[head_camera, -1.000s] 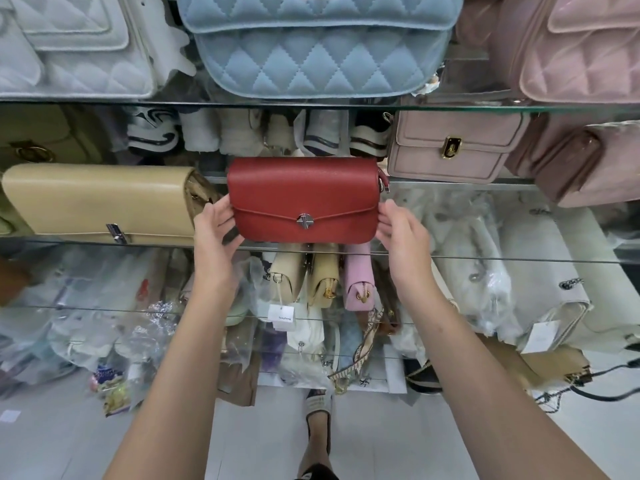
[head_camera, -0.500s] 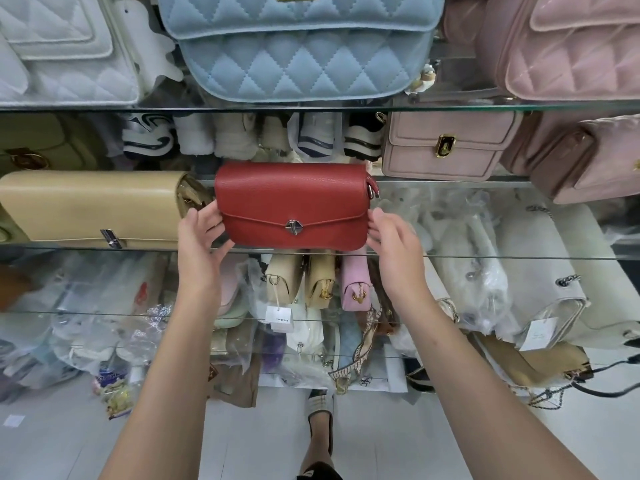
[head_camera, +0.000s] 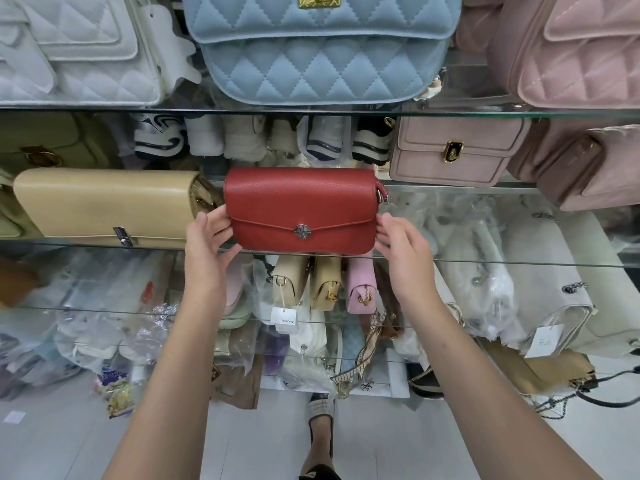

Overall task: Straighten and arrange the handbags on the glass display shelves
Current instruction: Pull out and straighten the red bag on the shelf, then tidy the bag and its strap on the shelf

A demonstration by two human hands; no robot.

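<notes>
on the middle glass shelf (head_camera: 502,262): the red handbag (head_camera: 301,209) stands upright at the front edge, with its flap and silver clasp (head_camera: 302,231) facing out and the beige handbag (head_camera: 104,202) to its left.
left hand (head_camera: 207,244): the fingers are fairly straight against the bag's left end and the thumb is under the lower corner. it is a loose brace, not a closed grip.
right hand (head_camera: 403,251): lightly bent fingertips touch the right end, with the thumb near the lower corner. nothing is wrapped round the bag.
step in hand: judged to be squaring the red bag to the shelf edge.
how to do it well: press evenly from both ends so the bottom seam runs parallel with the glass edge. slide rather than lift, because the base looks very close to the lip and could tip forward.
left neighbour: the beige bag's end is just beside the red one, partly behind the left fingers. leave a small even gap so the hand can come away without dragging it.
strap ring (head_camera: 382,195): it pokes out at the top right corner and is better tucked behind.
guide above: the blue quilted handbag (head_camera: 322,46) sits roughly over the red one, so its gold lock looks a fair line for the clasp.
</notes>
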